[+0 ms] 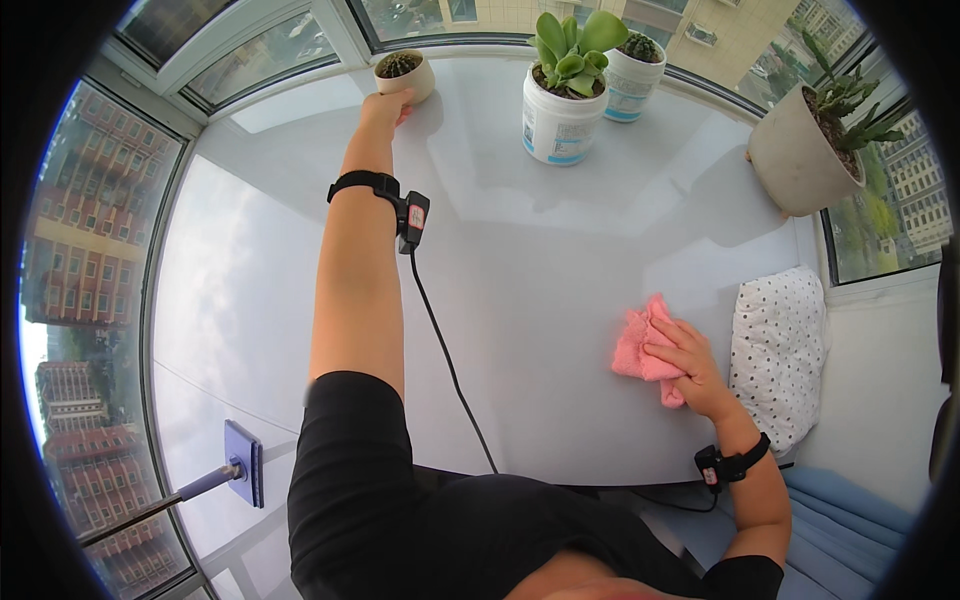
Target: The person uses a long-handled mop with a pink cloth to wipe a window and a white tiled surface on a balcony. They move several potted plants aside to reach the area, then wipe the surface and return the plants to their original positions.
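Note:
Far out at the back left, my left hand point(386, 111) grips a small beige pot point(417, 79) with a round cactus point(398, 64) in it. The pot stands upright near the window corner, and part of it is hidden by my fingers. My right hand point(690, 367) is on a crumpled pink cloth point(642, 345), pressed against the glossy white sill top point(525, 300) at the right. Its fingers are spread over the cloth.
A white tub with a leafy succulent point(562, 124) stands at the back, a second cactus tub point(634, 79) behind it. A larger planter point(802, 154) sits at the right. Nearby lie a dotted cushion point(778, 360) and, at left, a purple flat-headed cleaning tool point(244, 463). A black cable point(442, 345) trails from my left wrist.

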### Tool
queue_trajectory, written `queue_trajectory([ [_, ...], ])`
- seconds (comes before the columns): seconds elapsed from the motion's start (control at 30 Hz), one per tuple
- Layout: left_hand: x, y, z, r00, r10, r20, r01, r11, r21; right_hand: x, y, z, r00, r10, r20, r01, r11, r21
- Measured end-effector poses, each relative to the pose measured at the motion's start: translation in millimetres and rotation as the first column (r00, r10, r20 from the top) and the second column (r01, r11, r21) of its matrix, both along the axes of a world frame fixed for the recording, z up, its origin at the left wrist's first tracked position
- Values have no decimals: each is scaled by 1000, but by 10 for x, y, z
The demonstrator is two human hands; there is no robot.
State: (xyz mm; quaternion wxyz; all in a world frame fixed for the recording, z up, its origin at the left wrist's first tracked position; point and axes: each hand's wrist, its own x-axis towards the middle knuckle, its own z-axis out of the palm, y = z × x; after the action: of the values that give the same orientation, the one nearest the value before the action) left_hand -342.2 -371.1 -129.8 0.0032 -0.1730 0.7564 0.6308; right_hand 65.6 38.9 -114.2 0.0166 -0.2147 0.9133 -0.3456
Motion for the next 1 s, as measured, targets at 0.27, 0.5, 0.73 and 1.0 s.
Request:
queue_trajectory([
  [0.27, -205, 492, -144, 983, 8, -185, 49, 953, 300, -12, -14, 24, 998, -51, 34, 53, 997, -59],
  [0.5, 1379, 1283, 225, 880, -470, -72, 459, 801, 384, 14, 3, -40, 997, -71, -29, 68, 993, -101],
  [0.73, 1401, 2002, 178, 921, -371, -120, 375, 755, 538, 41, 32, -42, 994, -87, -71, 81, 993, -90],
  [1.0, 531, 2052, 14, 982, -73, -173, 145, 882, 449, 94, 120, -133, 985, -131, -111, 118, 986, -118],
])
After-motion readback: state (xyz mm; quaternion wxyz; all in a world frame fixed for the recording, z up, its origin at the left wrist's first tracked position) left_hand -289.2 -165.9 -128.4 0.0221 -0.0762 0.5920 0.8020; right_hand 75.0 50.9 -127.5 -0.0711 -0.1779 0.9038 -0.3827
